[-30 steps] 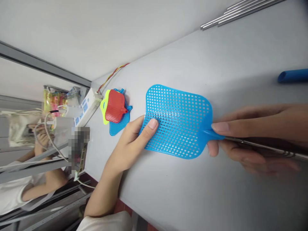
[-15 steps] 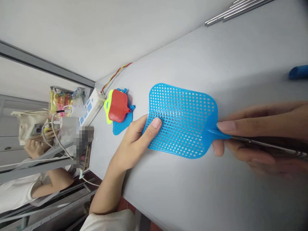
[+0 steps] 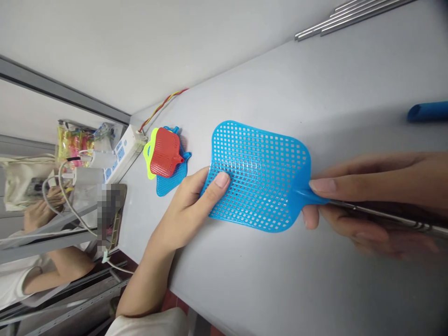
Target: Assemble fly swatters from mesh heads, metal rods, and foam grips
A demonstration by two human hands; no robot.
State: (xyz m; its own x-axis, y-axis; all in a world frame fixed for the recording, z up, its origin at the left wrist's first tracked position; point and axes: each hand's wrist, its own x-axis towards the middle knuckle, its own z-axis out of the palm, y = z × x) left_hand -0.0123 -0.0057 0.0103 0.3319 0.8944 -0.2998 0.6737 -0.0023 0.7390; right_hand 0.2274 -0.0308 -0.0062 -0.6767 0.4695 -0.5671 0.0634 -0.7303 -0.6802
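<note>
The left hand (image 3: 185,210) pinches the edge of a blue plastic fly swatter (image 3: 261,175), its thumb (image 3: 221,179) pressing on the mesh and its other fingers hidden beneath the head. The right hand (image 3: 364,200) closes narrowly around the swatter's neck and metal handle (image 3: 381,213), with the thumb on top and the fingers (image 3: 353,231) curled below; the handle's far end runs out of view. The swatter sits over the grey table (image 3: 315,289), near a stack of red, yellow and blue swatters (image 3: 168,161). A pixelated patch (image 3: 110,217) hides whatever lies beyond.
</note>
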